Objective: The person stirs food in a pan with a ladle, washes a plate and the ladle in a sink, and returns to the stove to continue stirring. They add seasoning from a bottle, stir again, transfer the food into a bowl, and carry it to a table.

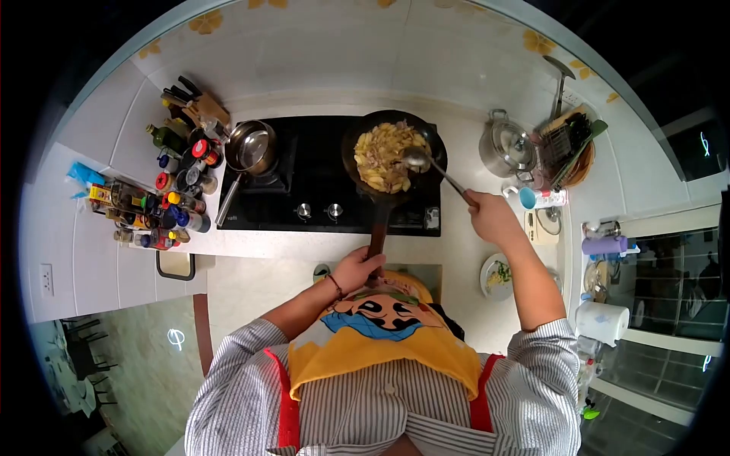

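Note:
A dark frying pan (353, 169) stands on the right side of the black stove, its handle pointing toward me. My left hand (357, 270) is wrapped round the end of that handle. In the pan lies a heap of yellowish food pieces (384, 152) mixed with bits that look like meat or onion. My right hand (489, 216) grips the handle of a metal ladle (449, 179). The bowl of the ladle rests in the food at the pan's right side. Its underside and the pan's base are hidden.
A steel saucepan (252, 148) sits on the stove's left burner. Bottles and jars (171, 201) crowd the left counter beside a knife block (211, 109). To the right are a lidded steel pot (508, 147), a utensil basket (582, 163) and a plate of chopped ingredients (488, 287).

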`<state>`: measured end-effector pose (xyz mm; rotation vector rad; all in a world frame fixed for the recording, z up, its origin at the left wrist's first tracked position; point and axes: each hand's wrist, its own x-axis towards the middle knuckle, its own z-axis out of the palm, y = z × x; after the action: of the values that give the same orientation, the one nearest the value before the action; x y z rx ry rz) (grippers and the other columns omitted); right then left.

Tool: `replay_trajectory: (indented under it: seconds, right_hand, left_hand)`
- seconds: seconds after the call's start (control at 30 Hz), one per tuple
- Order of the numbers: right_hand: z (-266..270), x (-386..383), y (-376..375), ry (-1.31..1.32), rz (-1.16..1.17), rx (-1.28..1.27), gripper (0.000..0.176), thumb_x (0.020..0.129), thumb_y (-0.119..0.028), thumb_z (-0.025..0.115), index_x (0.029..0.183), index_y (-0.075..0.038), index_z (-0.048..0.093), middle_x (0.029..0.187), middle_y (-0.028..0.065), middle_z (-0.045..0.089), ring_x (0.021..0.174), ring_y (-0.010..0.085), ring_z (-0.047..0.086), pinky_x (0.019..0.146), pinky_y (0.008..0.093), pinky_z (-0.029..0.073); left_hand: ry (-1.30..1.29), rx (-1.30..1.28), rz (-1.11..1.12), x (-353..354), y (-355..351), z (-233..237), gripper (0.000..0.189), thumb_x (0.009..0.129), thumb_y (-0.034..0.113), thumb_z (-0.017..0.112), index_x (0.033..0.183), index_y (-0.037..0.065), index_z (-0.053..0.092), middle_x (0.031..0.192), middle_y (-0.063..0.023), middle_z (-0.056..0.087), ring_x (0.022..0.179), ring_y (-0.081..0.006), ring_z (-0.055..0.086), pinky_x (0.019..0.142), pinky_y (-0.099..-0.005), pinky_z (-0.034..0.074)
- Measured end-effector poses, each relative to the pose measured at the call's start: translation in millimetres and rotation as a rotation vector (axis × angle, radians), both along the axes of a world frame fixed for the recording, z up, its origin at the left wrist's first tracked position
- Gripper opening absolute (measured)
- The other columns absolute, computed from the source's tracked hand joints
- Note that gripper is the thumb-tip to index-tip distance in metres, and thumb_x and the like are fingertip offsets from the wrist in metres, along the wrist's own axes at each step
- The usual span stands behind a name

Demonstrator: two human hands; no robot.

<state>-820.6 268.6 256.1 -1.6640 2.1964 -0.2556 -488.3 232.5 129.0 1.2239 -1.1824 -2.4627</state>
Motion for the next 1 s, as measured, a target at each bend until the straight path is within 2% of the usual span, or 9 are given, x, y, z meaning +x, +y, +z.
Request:
replay_trajectory:
  seconds: [0.13, 0.17, 0.27, 0.37, 0.53, 0.67, 0.77, 0.9, 1.0]
  right_hand:
    - [-11, -5, -24, 0.015, -0.066, -0.186, 0.025, 0.091, -0.009, 0.058, 0.115, -0.007, 0.067, 0.098, 0.0237, 0.071, 0.094, 0.0466, 0.067, 0.084, 0.0528, 0.055]
    - [-26, -9, -37, 0.022, -0.072, -0.098, 0.028, 0.091, -0.012, 0.06, 0.117, -0.007, 0.067, 0.101, 0.0244, 0.071, 0.096, 0.0471, 0.066, 0.084, 0.0528, 0.055]
    - [-68, 6, -54, -0.047, -0.022, -0.142, 0.034, 0.091, -0.014, 0.061, 0.124, -0.008, 0.067, 0.105, 0.0247, 0.071, 0.1, 0.046, 0.066, 0.086, 0.0503, 0.055]
    - [-73, 16, -37, -0.129, 0.003, -0.1, 0.039, 0.092, -0.016, 0.061, 0.129, -0.011, 0.067, 0.108, 0.0236, 0.071, 0.102, 0.0445, 0.066, 0.089, 0.0476, 0.055]
    - [-28, -5, -26, -0.136, -0.03, 0.085, 0.036, 0.092, -0.018, 0.061, 0.126, -0.008, 0.069, 0.111, 0.022, 0.072, 0.104, 0.0438, 0.066, 0.092, 0.045, 0.055]
    - [-64, 6, -41, -0.076, -0.002, -0.101, 0.034, 0.092, -0.016, 0.061, 0.124, -0.006, 0.069, 0.116, 0.0216, 0.07, 0.107, 0.043, 0.065, 0.094, 0.0457, 0.054]
    - [-30, 15, -29, -0.124, 0.034, -0.009, 0.035, 0.092, -0.014, 0.06, 0.124, -0.006, 0.069, 0.116, 0.0229, 0.07, 0.107, 0.043, 0.065, 0.095, 0.0468, 0.053]
    - [-32, 1, -32, -0.083, -0.07, -0.04, 0.036, 0.091, -0.014, 0.059, 0.125, -0.004, 0.067, 0.11, 0.0245, 0.071, 0.102, 0.0435, 0.067, 0.089, 0.0468, 0.056]
    - [-74, 8, -58, -0.082, -0.078, -0.204, 0.035, 0.093, -0.015, 0.058, 0.125, -0.003, 0.067, 0.11, 0.025, 0.07, 0.102, 0.0434, 0.067, 0.089, 0.0466, 0.056]
  left_hand:
    - [-0.012, -0.021, -0.02, 0, 0, 6, 0.026, 0.106, 0.029, 0.06, 0.115, 0.004, 0.057, 0.082, -0.0062, 0.065, 0.064, -0.0145, 0.063, 0.057, -0.0263, 0.049]
    - [-0.016, -0.027, -0.027, 2, -1, 4, 0.026, 0.106, 0.029, 0.06, 0.115, 0.004, 0.057, 0.082, -0.0062, 0.065, 0.064, -0.0145, 0.063, 0.057, -0.0263, 0.049]
    - [-0.009, -0.041, -0.05, -1, -3, 0, 0.026, 0.106, 0.029, 0.059, 0.114, 0.004, 0.056, 0.081, -0.0065, 0.065, 0.063, -0.0151, 0.063, 0.056, -0.0265, 0.049]
    - [-0.022, -0.043, -0.025, 0, 1, 3, 0.026, 0.106, 0.029, 0.059, 0.114, 0.004, 0.057, 0.082, -0.0067, 0.064, 0.061, -0.0148, 0.062, 0.055, -0.0268, 0.048]
    - [-0.013, -0.013, 0.015, 0, 2, 2, 0.027, 0.106, 0.03, 0.059, 0.114, 0.004, 0.057, 0.083, -0.0069, 0.065, 0.065, -0.0152, 0.064, 0.057, -0.0268, 0.049]
    - [-0.031, -0.086, -0.06, -1, -3, -5, 0.028, 0.107, 0.03, 0.058, 0.114, 0.004, 0.057, 0.084, -0.0067, 0.064, 0.068, -0.0153, 0.064, 0.059, -0.0272, 0.051]
    - [-0.026, -0.068, -0.074, 5, 0, 3, 0.028, 0.106, 0.031, 0.059, 0.114, 0.004, 0.057, 0.085, -0.0062, 0.065, 0.067, -0.0149, 0.064, 0.062, -0.027, 0.053]
    - [-0.056, -0.058, -0.049, 2, 0, 2, 0.029, 0.106, 0.032, 0.059, 0.114, 0.004, 0.057, 0.085, -0.0058, 0.064, 0.065, -0.0149, 0.064, 0.06, -0.0267, 0.052]
    - [-0.056, -0.066, -0.029, 2, 1, 1, 0.029, 0.106, 0.032, 0.059, 0.115, 0.004, 0.057, 0.085, -0.0057, 0.065, 0.064, -0.0149, 0.064, 0.057, -0.0267, 0.051]
